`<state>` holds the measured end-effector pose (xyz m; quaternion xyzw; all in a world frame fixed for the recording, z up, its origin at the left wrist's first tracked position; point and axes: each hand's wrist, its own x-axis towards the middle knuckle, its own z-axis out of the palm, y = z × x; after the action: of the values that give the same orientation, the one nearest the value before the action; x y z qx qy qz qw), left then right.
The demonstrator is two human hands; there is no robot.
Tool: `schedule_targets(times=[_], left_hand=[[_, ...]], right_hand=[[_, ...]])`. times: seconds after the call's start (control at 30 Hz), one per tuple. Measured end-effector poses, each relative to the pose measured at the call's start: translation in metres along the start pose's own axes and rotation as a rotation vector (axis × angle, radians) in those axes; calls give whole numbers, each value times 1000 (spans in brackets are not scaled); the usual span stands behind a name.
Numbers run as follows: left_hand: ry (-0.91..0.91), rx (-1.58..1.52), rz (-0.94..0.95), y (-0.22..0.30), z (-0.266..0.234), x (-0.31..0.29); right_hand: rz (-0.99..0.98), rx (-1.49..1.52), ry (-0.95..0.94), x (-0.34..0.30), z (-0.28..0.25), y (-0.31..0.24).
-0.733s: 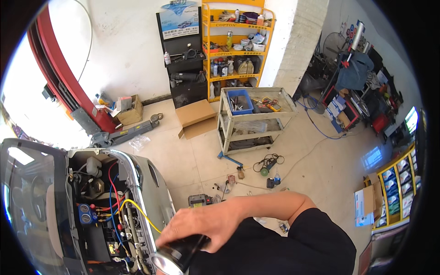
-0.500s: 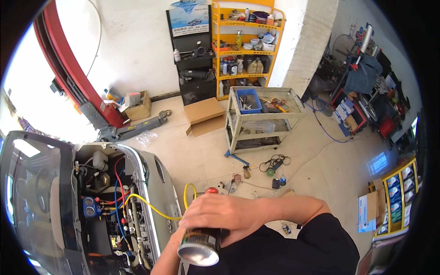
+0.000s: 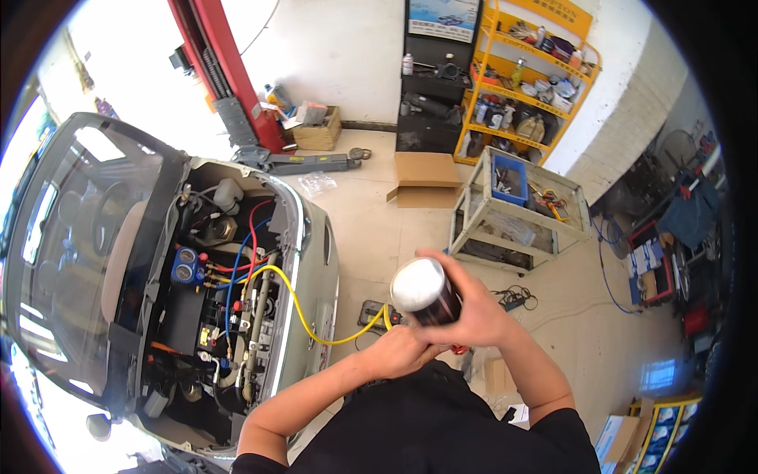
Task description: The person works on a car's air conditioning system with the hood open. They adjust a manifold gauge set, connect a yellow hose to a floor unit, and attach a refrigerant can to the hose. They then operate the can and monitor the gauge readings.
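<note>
My right hand is wrapped round a dark aerosol-type can, its bare silver base tipped upward and away from me. Against the can's lower end is my left hand, fingers curled in and mostly hidden; what they pinch there cannot be seen. A small red fitting peeks out under my right hand. From the manifold gauge set in the engine bay, a yellow hose loops over the car's front and ends near my hands. Red and blue hoses also run from the gauges.
The car with its engine bay exposed stands at left. Ahead are a floor jack, a cardboard box and a tool trolley. A dark device and a corded tool lie on the floor.
The can has been turned over: its silver base faced me low down and now points up and away. My left hand has come into sight beside it. The view has swung toward the car.
</note>
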<state>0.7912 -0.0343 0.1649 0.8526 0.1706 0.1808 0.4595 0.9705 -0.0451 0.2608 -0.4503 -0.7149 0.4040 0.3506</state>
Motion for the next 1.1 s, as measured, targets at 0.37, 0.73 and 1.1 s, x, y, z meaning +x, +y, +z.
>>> schedule_targets(times=[0.37, 0.73, 1.1], left_hand=[[844, 249, 37, -25, -37, 77], [105, 46, 385, 62, -45, 102], [49, -633, -42, 10, 45, 103]], right_hand=[[112, 13, 656, -43, 19, 6], [217, 983, 235, -155, -38, 44], [-86, 153, 599, -82, 12, -6]])
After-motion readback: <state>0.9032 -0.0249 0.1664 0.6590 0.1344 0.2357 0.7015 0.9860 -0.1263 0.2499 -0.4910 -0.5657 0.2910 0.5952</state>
